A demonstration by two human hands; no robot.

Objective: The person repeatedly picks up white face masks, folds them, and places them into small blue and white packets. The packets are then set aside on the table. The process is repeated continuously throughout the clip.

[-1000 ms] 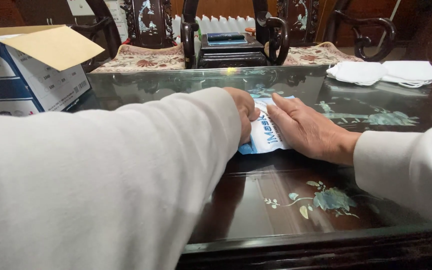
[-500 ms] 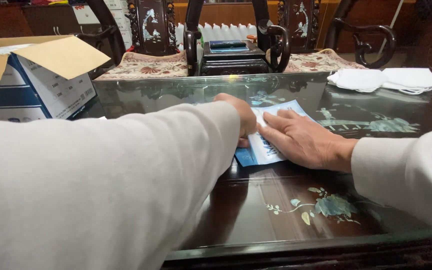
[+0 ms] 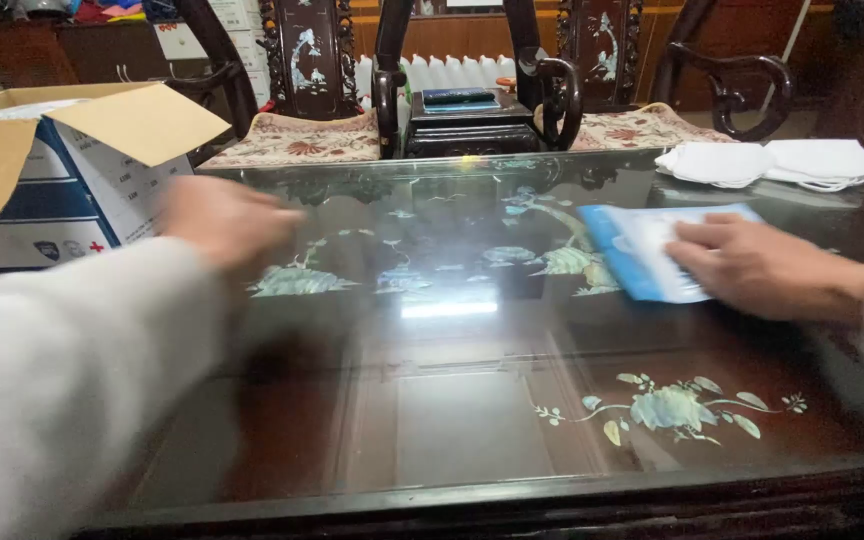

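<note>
Flat blue-and-white packet (image 3: 642, 250), thin glossy plastic with a blue band along its left edge, lies on the right half of the glass tabletop (image 3: 452, 330), toward the far edge. Right hand (image 3: 757, 268) rests palm-down on the packet's right part, fingers stretched flat and close together, pressing it to the glass. Left hand (image 3: 222, 218) hangs blurred above the left half of the tabletop, near the far left corner, holding nothing; whether its fingers are spread or curled, cannot tell. Both wrists in pale soft sleeves. Tabletop is dark polished wood under glass, inlaid with pale shell flowers and leaves. At the far left corner an open cardboard box (image 3: 62, 170), brown flaps up, white-and-blue printed side with a small red cross mark. At the far right corner a loose pile of white face masks (image 3: 767, 160), soft fabric. Beyond the far edge, carved dark chairs (image 3: 312, 60) with floral cushions.
</note>
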